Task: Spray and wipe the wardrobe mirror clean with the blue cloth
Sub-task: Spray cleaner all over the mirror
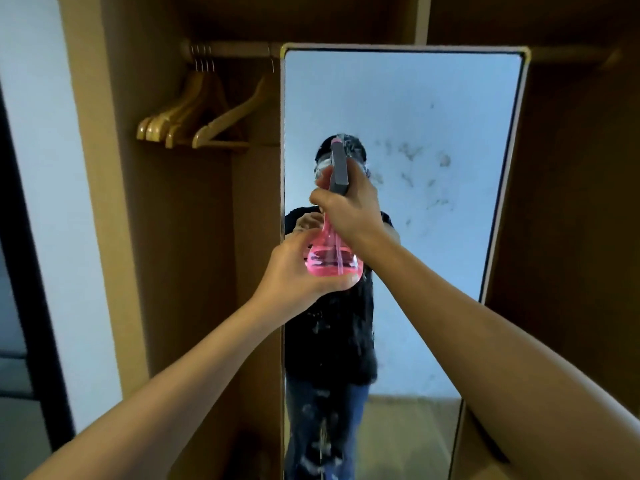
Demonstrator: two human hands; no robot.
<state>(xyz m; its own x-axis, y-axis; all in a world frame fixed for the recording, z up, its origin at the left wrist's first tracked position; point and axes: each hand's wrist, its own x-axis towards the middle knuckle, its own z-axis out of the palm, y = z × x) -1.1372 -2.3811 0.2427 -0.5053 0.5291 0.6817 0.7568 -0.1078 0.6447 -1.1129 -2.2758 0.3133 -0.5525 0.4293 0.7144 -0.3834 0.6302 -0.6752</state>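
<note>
Partly hidden spray bottle (331, 252), gripped by left hand (294, 271), right hand (349, 206), mirror (433, 133) smudged

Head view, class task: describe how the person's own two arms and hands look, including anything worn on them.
Both arms are bare from where they enter the picture to the fingertips; no sleeve shows on either forearm. The left hand and right hand wear no gloves, and no watch, bracelet or ring is visible. No markings show on them. In the mirror, the reflection shows a dark short-sleeved top.
</note>
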